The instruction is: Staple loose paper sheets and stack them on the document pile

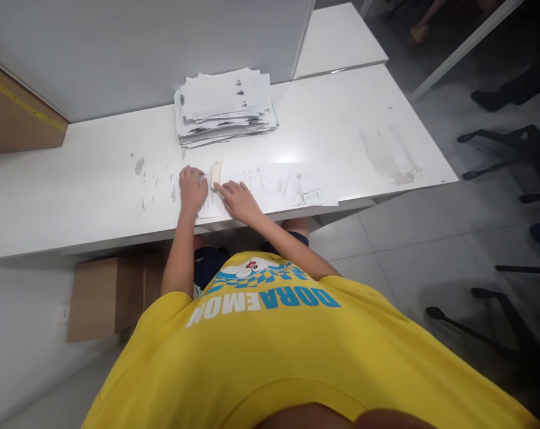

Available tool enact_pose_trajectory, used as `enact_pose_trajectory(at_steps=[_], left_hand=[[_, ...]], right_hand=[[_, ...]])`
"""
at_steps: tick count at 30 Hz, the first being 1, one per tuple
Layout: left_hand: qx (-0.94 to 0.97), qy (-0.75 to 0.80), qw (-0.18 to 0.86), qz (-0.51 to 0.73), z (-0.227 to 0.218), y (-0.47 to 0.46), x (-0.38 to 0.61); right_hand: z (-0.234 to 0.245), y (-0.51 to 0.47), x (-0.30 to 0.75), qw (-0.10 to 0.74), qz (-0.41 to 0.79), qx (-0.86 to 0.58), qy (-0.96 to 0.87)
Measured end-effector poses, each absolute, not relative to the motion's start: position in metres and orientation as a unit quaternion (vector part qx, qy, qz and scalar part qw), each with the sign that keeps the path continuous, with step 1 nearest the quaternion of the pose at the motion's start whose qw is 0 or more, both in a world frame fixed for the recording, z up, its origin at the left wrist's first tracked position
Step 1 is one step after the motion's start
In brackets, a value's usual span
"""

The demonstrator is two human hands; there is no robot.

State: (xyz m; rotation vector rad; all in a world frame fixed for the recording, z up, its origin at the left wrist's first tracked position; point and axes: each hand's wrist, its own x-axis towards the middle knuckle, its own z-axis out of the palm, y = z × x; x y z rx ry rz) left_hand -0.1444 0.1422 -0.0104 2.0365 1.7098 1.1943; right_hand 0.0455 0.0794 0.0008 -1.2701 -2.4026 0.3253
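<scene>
A small cream-coloured oblong block (216, 173) stands out against the white desk; what kind of thing it is I cannot make out. The tip of my right index finger touches its near end. My right hand (242, 202) rests over a printed sheet (210, 206), index finger stretched out and the others loosely spread. Just left of the block, my left hand (192, 189) lies at the sheet's left edge, fingers bent over the surface and thumb apart. A wider paper with dark scribbles (292, 186) extends to the right along the desk's front edge.
A thick stack of papers (227, 107) sits against the grey partition (140, 53). The white desk (104, 179) has worn patches. One cardboard box (22, 113) is at far left; another box (93, 301) is underneath. Black chair legs (511, 149) and another person's foot (419, 33) appear at right.
</scene>
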Motion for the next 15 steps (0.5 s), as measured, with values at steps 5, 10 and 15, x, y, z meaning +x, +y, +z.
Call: enact_pose_trajectory(at_steps=[5, 10, 15], left_hand=[[0.725, 0.596, 0.113, 0.327, 0.009, 0.111, -0.148], [0.764, 0.557, 0.19, 0.265, 0.057, 0.045, -0.182], [0.728, 0.522, 0.11, 0.431, 0.117, 0.048, -0.189]], right_hand=[[0.011, 0.05, 0.075, 0.224, 0.14, -0.392, -0.881], [-0.011, 0.001, 0.167, 0.281, 0.083, -0.499, -0.816], [-0.045, -0.001, 0.238, 0.233, -0.012, -0.625, -0.745]])
